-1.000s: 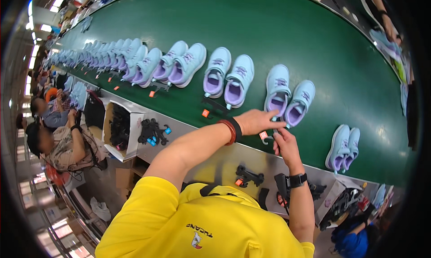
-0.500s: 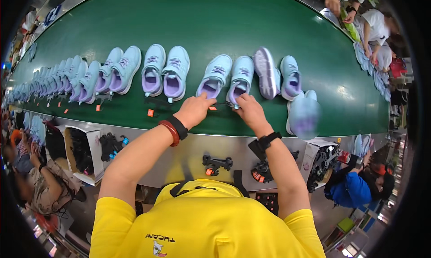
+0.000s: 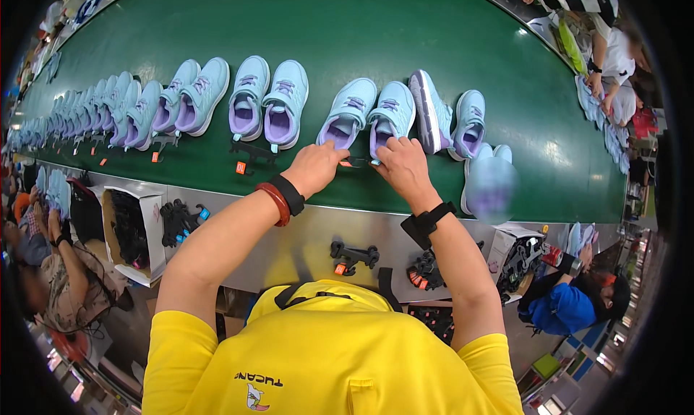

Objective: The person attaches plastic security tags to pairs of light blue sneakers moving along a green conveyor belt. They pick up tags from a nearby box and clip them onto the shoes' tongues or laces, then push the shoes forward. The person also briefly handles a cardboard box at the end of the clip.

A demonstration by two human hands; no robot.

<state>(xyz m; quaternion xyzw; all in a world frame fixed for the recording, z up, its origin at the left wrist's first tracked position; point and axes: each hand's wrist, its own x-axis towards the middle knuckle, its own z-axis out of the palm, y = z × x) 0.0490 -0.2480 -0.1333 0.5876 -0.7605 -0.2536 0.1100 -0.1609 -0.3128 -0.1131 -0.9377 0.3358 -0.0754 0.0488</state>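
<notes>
a pale blue left shoe (image 3: 353, 104) and its matching right shoe (image 3: 395, 108) stood on a green belt (image 3: 434, 24) just beyond the hands, heels nearest, long axes running away with toes slightly rightward. between the heels a black hanger (image 3: 366, 163) showed crosswise, its orange tag (image 3: 347, 163) closer to the left hand (image 3: 316, 167). that hand was at the left shoe's heel, the right hand (image 3: 405, 168) at the other; both had bent, mostly closed fingers, but whether they gripped shoe or hanger could not be told. beside the pair a leaning shoe (image 3: 428, 111) bared some sole; a row of shoes (image 3: 181, 97) stretched leftward. a metal ledge (image 3: 303, 230) bore spare hangers (image 3: 354, 256); a co-worker in blue (image 3: 562, 310) was at far right.
</notes>
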